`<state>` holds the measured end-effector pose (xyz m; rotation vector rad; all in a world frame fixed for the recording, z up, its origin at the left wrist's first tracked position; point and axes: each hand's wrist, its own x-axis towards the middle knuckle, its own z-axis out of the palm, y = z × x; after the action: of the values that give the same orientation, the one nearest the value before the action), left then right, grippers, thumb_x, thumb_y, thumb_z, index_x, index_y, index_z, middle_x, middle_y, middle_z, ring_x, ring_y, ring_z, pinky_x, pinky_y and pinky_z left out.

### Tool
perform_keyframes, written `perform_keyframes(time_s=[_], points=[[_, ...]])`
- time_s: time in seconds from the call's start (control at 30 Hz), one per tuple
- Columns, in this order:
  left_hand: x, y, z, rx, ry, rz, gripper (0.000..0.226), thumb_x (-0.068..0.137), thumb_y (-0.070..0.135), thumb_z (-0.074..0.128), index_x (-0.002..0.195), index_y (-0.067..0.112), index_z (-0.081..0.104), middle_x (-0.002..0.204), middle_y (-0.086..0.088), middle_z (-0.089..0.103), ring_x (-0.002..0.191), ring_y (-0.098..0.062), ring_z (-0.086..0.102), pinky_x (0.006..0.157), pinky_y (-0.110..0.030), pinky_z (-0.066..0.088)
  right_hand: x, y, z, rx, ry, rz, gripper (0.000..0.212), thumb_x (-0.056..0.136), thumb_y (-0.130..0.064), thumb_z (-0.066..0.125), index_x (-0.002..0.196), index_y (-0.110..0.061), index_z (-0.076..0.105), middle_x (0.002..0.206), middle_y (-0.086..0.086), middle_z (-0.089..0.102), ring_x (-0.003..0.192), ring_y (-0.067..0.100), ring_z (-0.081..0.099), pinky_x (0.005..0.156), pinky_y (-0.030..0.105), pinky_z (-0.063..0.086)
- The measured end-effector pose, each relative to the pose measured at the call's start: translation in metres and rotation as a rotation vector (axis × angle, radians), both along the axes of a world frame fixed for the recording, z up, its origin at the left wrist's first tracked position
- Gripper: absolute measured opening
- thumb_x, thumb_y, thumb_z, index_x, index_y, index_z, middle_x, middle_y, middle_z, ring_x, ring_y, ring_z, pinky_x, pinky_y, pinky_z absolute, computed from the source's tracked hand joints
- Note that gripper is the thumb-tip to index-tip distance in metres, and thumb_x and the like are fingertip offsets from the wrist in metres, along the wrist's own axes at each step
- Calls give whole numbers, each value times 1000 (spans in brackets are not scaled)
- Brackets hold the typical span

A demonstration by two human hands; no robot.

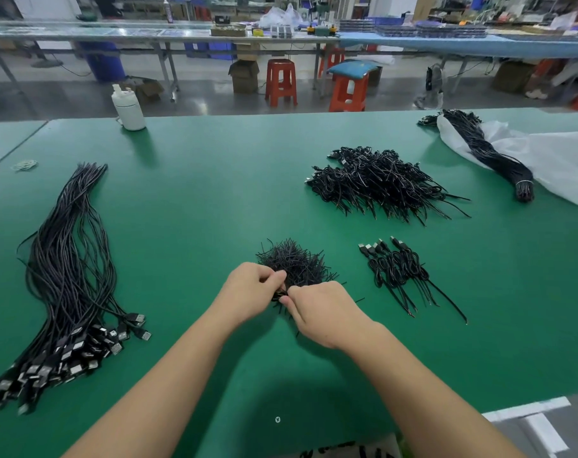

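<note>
A small heap of short black twist ties [295, 264] lies on the green table [198, 193] in front of me. My left hand [251, 292] and my right hand [324, 312] meet at the heap's near edge, and the fingers of both pinch a black tie or thin cable between them. What exactly they hold is mostly hidden by the fingers. A long loose bundle of black USB cables [69, 269] stretches along the left, plugs toward me. Several coiled, tied cables [396, 266] lie just right of the heap.
A larger pile of coiled cables [376, 181] sits further back right. A banded cable bundle [489, 157] rests on a white plastic bag [561, 160] at far right. A white bottle [129, 109] stands at the far table edge, rubber bands [24, 165] far left.
</note>
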<state>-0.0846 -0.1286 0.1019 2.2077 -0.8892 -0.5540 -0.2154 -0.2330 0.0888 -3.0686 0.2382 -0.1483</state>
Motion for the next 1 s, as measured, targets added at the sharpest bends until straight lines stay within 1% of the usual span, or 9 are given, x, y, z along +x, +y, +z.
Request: perform_keyframes(time_s=[0.07,0.13,0.2,0.4,0.67,0.73,0.83,0.9,1.0], points=[[-2,0,1,-8,12,-41,48,96,48,53,58,20,64,55,-1,60,50,-9,44,54,-26,37,1,-1,1,-15,8,-6,32,106,-39,25,84,-22,42,83,6,68,74,33,64,62,38,35],[-3,2,2,18,-33,-130,41,94,44,59,56,27,62,46,12,52,45,-3,41,45,-16,29,1,-3,1,-33,24,-9,33,105,-37,26,87,-21,47,82,5,69,74,33,65,61,37,35],[-2,4,4,47,-58,-195,29,91,33,64,62,35,65,54,21,59,53,5,50,50,-11,32,0,-3,0,-46,40,-5,34,105,-37,26,88,-21,49,80,4,68,72,31,65,59,36,34],[-13,3,6,212,-384,-218,16,87,26,63,73,34,62,83,9,71,84,-17,62,77,-28,48,0,1,-4,-30,126,-1,32,106,-38,27,84,-20,42,85,8,68,74,33,63,61,36,32],[-24,-2,0,398,-710,-320,16,88,14,52,103,18,55,104,-3,63,97,-27,63,72,-33,35,4,0,-6,-85,145,-40,28,105,-37,34,93,-19,51,96,4,69,89,31,65,65,37,38],[-22,-2,-3,376,-644,-289,11,91,18,52,102,18,54,102,-3,63,97,-27,63,70,-34,39,3,-1,-4,-119,85,-35,30,103,-42,42,101,-17,59,104,4,67,101,29,60,79,38,42],[-11,1,-6,283,-370,-191,9,94,22,53,85,22,55,89,-2,65,85,-23,61,70,-31,45,0,-6,0,-194,-225,3,23,88,-37,68,100,-17,68,114,3,66,122,31,54,106,46,40],[1,7,-5,148,-29,-122,20,93,19,57,73,20,60,73,-4,67,67,-17,57,64,-28,41,-2,-8,0,-191,-385,34,18,84,-23,72,102,-18,70,125,3,64,134,32,48,113,53,32],[13,16,-1,-98,584,-8,21,94,10,60,74,13,65,64,-2,69,54,-8,61,52,-24,36,-4,-7,-4,-121,-454,105,28,85,-11,69,112,-18,72,130,3,64,131,31,51,111,47,37]])
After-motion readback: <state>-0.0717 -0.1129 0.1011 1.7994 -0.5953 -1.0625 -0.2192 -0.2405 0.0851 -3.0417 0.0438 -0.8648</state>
